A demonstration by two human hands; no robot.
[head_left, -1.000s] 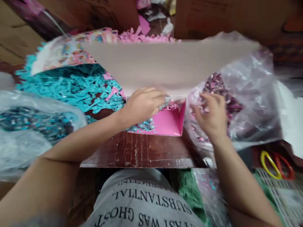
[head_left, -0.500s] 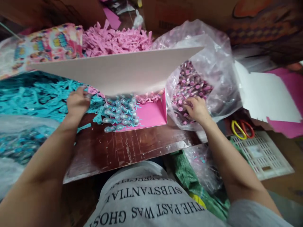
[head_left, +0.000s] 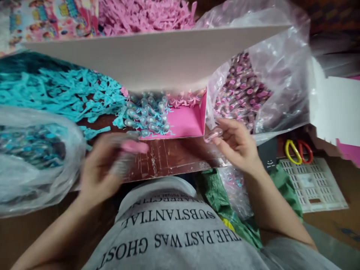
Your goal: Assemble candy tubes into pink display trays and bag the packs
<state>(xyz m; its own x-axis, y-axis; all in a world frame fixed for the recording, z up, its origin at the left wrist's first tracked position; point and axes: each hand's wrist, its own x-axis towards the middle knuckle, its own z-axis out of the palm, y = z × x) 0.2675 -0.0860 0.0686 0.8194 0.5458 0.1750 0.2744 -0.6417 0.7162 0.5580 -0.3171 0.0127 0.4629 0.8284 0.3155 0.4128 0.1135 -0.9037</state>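
My left hand (head_left: 99,165), smeared by motion, is left of the box's front edge and closed on a small pink plastic piece (head_left: 135,146). Between the thumb and fingers of my right hand (head_left: 237,146) is a clear capsule (head_left: 213,135) with pink in it. This hand is just right of the pink box (head_left: 187,122), near the bag's mouth. Rows of clear and teal capsules (head_left: 147,116) fill the box's left part, and a row of pink pieces (head_left: 187,98) lies along its back. Its white lid (head_left: 157,56) stands up behind.
Teal plastic pieces (head_left: 64,88) are heaped on the left, pink ones (head_left: 146,15) behind the lid. A clear bag (head_left: 284,78) holds pink capsules (head_left: 247,90); another bag (head_left: 71,150) holds teal ones. Yellow and red scissors (head_left: 299,152) rest on a white plastic grid (head_left: 312,183).
My right hand has drawn back from the bag of pink capsules with one capsule. My left hand has come from beside the teal pile toward me with a pink piece. The view has tilted down.
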